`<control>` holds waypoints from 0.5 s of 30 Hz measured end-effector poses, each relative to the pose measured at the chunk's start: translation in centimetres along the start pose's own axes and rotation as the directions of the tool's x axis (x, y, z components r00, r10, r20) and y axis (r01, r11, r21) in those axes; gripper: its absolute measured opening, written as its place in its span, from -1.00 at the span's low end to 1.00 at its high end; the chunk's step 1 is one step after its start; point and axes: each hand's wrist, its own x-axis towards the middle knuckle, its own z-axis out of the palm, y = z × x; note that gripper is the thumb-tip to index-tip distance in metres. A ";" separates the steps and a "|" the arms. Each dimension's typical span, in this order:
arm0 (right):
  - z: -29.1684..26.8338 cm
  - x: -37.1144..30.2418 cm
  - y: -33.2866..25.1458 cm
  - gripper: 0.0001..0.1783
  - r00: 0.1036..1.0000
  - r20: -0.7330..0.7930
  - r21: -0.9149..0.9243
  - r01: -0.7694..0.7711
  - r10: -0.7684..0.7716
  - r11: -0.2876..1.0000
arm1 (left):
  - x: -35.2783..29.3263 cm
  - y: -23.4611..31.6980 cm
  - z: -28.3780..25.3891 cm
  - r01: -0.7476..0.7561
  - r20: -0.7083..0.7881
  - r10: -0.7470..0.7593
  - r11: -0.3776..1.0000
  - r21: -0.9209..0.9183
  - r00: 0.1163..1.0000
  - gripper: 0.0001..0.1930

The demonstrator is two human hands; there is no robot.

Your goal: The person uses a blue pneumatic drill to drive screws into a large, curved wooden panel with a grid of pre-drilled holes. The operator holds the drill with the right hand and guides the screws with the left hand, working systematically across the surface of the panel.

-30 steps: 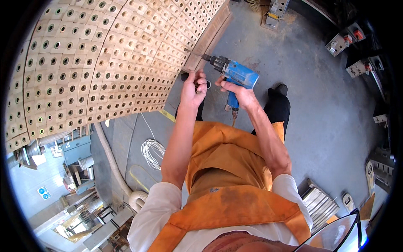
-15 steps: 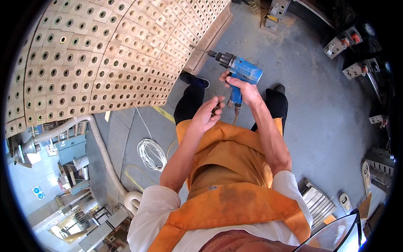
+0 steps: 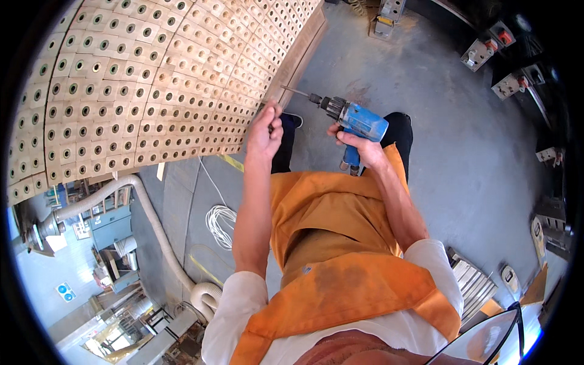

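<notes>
Right hand [image 3: 359, 149] gripping blue drill [image 3: 359, 121], left hand [image 3: 264, 131] pinched shut at panel [image 3: 152, 79] edge, open floor [image 3: 462, 152] right

Drill bit [image 3: 294, 92] tip hidden against wooden panel [image 3: 152, 79]; item pinched in left hand [image 3: 264, 131] too small to tell.

Far off at my lower left, a small blue square sign [image 3: 65, 292] with a white mark on it hangs on a pale wall. Higher up on that side, a white sheet with small dark marks [image 3: 81, 229] is stuck on a grey-blue box [image 3: 110, 225], and a plain white paper [image 3: 56, 243] sits just beside it to the left. I cannot make out any marks on them from here. I see no packages and no screens.
</notes>
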 end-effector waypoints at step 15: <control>-3.6 -1.5 -2.0 -0.75 0.997 0.075 0.080 -0.035 0.029 0.996 | 2.6 0.5 5.1 0.030 0.076 -0.050 0.970 0.241 0.996 -0.81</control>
